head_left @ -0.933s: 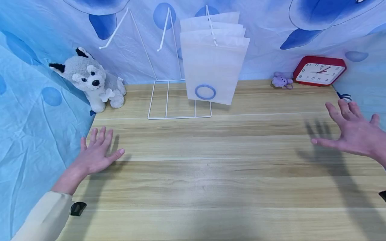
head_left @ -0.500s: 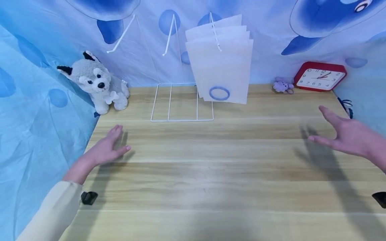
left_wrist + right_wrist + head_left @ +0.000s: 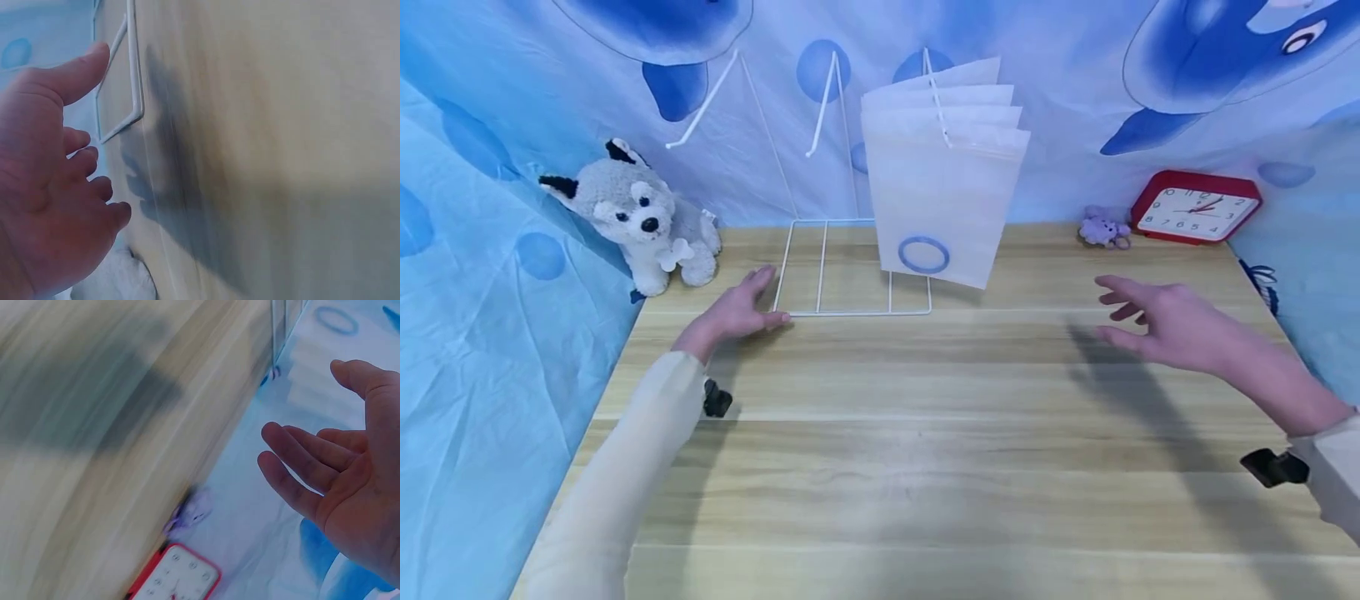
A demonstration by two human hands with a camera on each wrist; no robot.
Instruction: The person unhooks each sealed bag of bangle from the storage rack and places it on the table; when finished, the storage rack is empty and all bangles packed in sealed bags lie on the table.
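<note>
My left hand (image 3: 736, 312) hovers by the front left corner of a white wire rack (image 3: 857, 314), thumb and fingers spread and nothing in them. In the left wrist view that rack corner (image 3: 139, 114) shows just past the thumb. My right hand (image 3: 1168, 323) is held above the table's right side, its fingers loosely bent and holding nothing. Between the hands, several thin white sheets or flat bags (image 3: 943, 192) hang from the rack's right hook (image 3: 937, 100). The front one carries a blue ring (image 3: 923, 255) near its bottom edge.
Two more hooks (image 3: 824, 104) of the rack carry nothing. A grey-and-white plush husky (image 3: 643, 221) sits at the back left. A small purple plush (image 3: 1102, 227) and a red clock (image 3: 1197, 207) stand at the back right. Blue whale-print cloth (image 3: 1060, 50) walls the wooden table (image 3: 917, 467).
My left hand has moved forward and right to the rack's corner. My right hand has moved left, its fingers less spread. The hanging sheets swung right, then back left.
</note>
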